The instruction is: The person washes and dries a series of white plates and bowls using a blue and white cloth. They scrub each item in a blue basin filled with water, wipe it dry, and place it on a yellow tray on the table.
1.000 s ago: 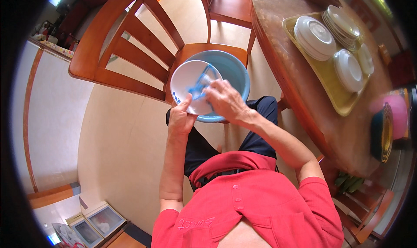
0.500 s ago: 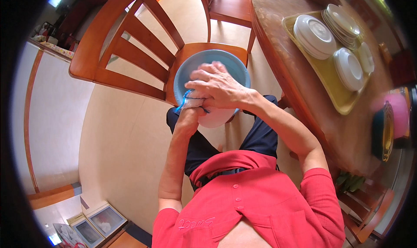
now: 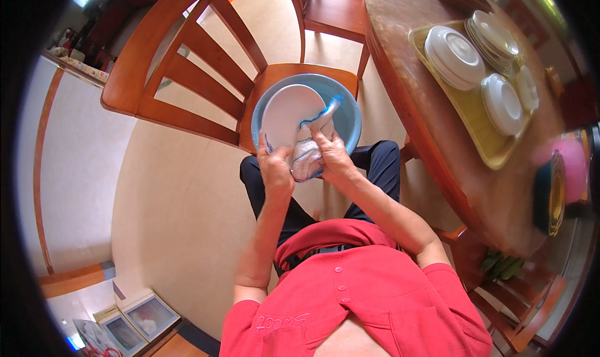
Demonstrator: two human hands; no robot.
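Note:
A white plate (image 3: pixel 284 115) is tilted over a light blue basin (image 3: pixel 352 107) that rests on a wooden chair seat. My left hand (image 3: pixel 275 164) is closed on the plate's near left edge, thumb on top. In my right hand (image 3: pixel 334 155) is a white cloth with blue edging (image 3: pixel 307 149), bunched and pressed against the plate's right side near the rim. One blue-edged corner of the cloth sticks up over the basin. The fingers under the plate and cloth are hidden.
To the right, a wooden table (image 3: pixel 431 138) holds a yellow tray (image 3: pixel 490 151) with several stacks of white dishes (image 3: pixel 455 52). The chair's slatted back (image 3: pixel 187 76) rises left of the basin. A pink container (image 3: pixel 570 163) stands at the table's far right.
Both hands have come nearer to me and the plate's face now shows. The cloth has passed from around my left hand to my right hand, on the plate's right side.

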